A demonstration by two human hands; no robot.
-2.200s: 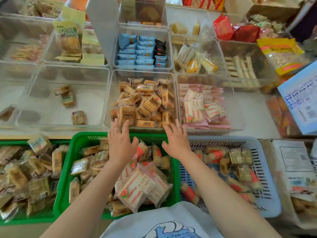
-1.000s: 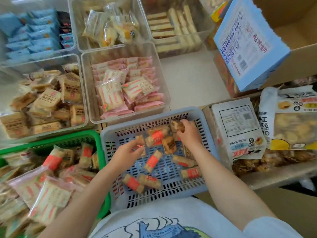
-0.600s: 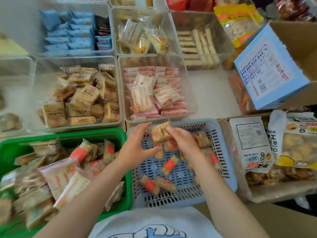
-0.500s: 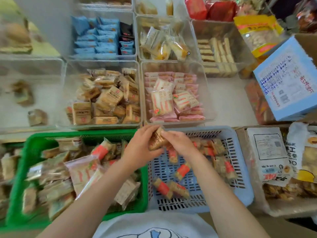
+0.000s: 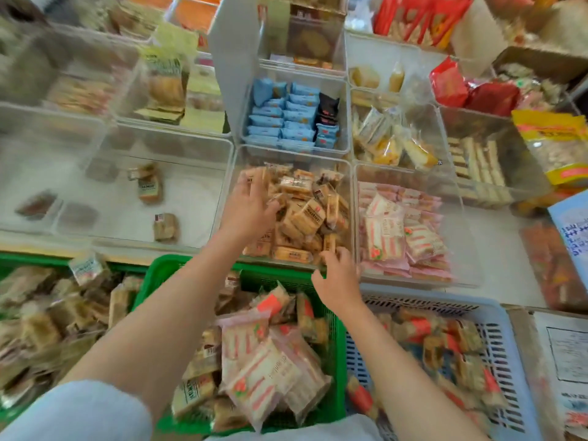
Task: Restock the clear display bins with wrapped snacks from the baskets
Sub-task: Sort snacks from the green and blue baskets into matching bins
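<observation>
A clear bin (image 5: 288,153) in the middle holds a heap of brown wrapped snacks (image 5: 307,213). My left hand (image 5: 249,206) reaches into it, its fingers spread flat over the left side of the heap. My right hand (image 5: 337,273) rests at the bin's near rim, fingertips touching the front snacks. Below my arms sit a green basket (image 5: 165,265) of mixed brown and pink-striped packs and a blue slotted basket (image 5: 499,313) of small red-banded snacks. Whether a snack lies under my left palm is hidden.
Right of the brown bin stands a clear bin of pink-striped packs (image 5: 402,232). A wide, almost bare bin (image 5: 111,214) with three brown snacks is to the left. Blue packets (image 5: 283,122) fill a bin behind. Another green basket (image 5: 22,257) lies far left; boxes and bags crowd the right.
Both hands held one brown snack above the blue basket's rim. They have since moved up and forward to the brown-snack bin, the left going in over the heap, the right stopping at the rim.
</observation>
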